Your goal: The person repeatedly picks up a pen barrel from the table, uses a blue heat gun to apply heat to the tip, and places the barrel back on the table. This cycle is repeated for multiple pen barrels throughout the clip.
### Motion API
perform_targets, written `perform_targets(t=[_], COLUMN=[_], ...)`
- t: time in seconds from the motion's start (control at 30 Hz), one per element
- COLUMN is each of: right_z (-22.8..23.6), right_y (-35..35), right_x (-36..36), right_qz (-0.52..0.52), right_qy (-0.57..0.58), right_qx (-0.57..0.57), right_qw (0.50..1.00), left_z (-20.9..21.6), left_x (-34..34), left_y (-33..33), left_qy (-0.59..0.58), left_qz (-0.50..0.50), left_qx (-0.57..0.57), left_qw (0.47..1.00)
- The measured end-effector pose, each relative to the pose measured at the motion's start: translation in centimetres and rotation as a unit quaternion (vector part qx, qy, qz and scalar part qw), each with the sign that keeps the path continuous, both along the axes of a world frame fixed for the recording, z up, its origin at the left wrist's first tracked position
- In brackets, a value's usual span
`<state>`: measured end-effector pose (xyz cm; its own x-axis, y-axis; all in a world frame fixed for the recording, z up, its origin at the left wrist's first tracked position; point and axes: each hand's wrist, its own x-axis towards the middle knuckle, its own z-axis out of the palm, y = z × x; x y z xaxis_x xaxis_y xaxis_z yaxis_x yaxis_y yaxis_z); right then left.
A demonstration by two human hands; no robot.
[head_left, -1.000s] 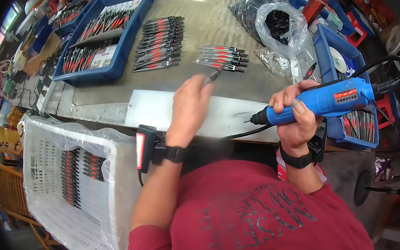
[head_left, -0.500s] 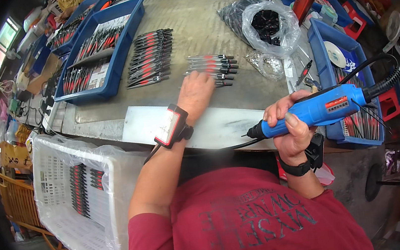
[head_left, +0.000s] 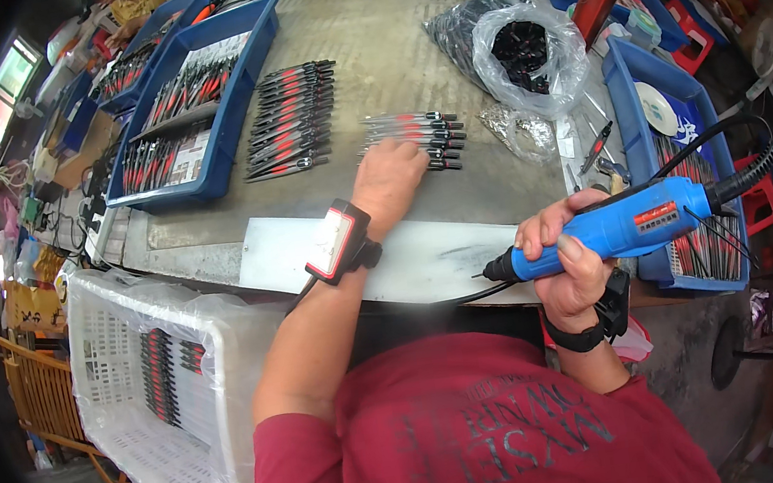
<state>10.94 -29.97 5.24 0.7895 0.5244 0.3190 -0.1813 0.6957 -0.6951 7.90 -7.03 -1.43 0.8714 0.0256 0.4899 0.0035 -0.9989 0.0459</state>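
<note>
Head view: the left hand [head_left: 388,178], fingers lying loosely spread, is reaching onto the small row of red-and-black tools [head_left: 417,133] on the grey workbench [head_left: 438,32]. The right hand [head_left: 568,263] is wrapping closed around a blue electric screwdriver [head_left: 612,231], idle at the bench edge. A larger row [head_left: 289,118] and blue trays [head_left: 195,96] are lying filled, suggesting the work is well along; the small row appears to remain.

One head-worn fisheye view looks steeply down from above the person's red-shirted chest, facing the far edge of the grey metal counter [head_left: 438,32]. The near scene lies close; straight edges bow toward the dark circular rim.
</note>
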Motion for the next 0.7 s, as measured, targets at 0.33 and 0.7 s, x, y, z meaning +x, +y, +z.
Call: perform_targets(t=[0.33,0.7], right_z=[0.1,0.2], right_y=[0.1,0.4], right_x=[-0.1,-0.6], right_qz=[0.011,0.008], right_qy=[-0.004,-0.027], right_qx=[0.003,-0.032], right_qw=[1.000,0.999], left_z=[1.0,1.6], left_x=[-0.9,-8.3], left_y=[-0.8,5.2], left_qy=[-0.029,-0.086], left_qz=[0.033,0.293], left_qx=[-0.063,-0.098], left_qw=[0.997,0.947])
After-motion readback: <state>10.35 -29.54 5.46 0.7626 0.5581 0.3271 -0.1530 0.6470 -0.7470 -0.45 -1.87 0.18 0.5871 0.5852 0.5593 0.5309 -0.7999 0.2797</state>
